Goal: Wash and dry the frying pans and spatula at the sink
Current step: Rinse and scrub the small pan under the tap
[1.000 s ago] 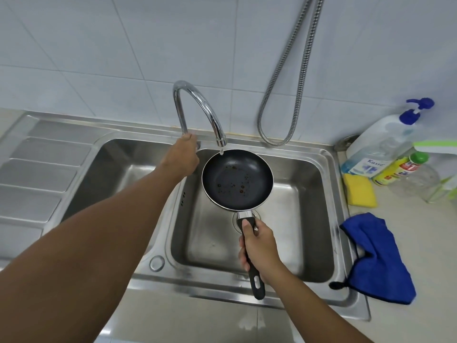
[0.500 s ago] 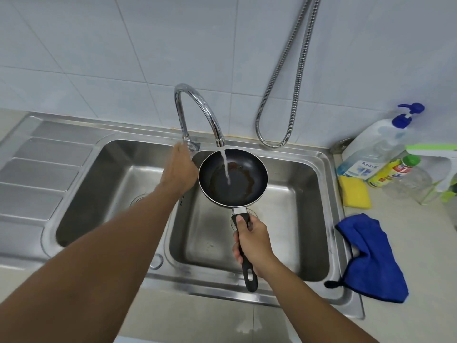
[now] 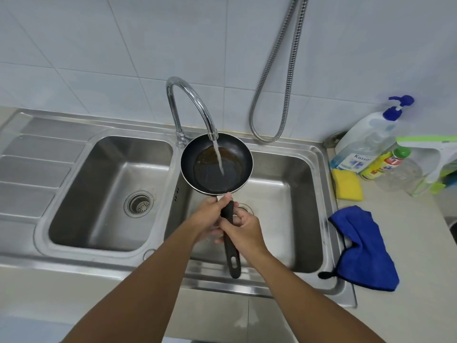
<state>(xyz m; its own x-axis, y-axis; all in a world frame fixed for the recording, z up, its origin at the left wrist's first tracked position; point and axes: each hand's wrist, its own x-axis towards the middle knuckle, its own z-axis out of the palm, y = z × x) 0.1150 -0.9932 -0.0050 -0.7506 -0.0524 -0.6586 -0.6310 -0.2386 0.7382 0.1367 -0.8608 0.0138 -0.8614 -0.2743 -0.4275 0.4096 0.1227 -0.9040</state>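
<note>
A white tiled wall (image 3: 123, 45) backs a double-bowl steel sink (image 3: 61, 261), its ribbed draining board (image 3: 32, 169) to the left and a pale counter (image 3: 408, 305) to the right. Two bare forearms reach in from the bottom of the frame to meet over the right bowl (image 3: 291, 219). There a person holds a small black frying pan (image 3: 205, 177) roughly level above the bowl, under the curved chrome tap (image 3: 188, 95). A stream of water (image 3: 218, 157) falls into the pan, where brownish water pools. The right hand (image 3: 243, 229) is wrapped around the middle of the pan's black handle (image 3: 233, 258). The left hand (image 3: 207, 214) grasps the same handle higher up, close to the pan, with its thumb at the neck. A metal hose (image 3: 279, 95) loops down the wall behind the right bowl. On the counter, a blue cloth (image 3: 363, 248) lies crumpled at the sink's right edge. Behind it stand a pump bottle (image 3: 366, 139) and a yellow bottle (image 3: 380, 164), leaning, with a yellow sponge (image 3: 346, 185) in front of them. A round strainer (image 3: 138, 203) sits in the left bowl's floor.
</note>
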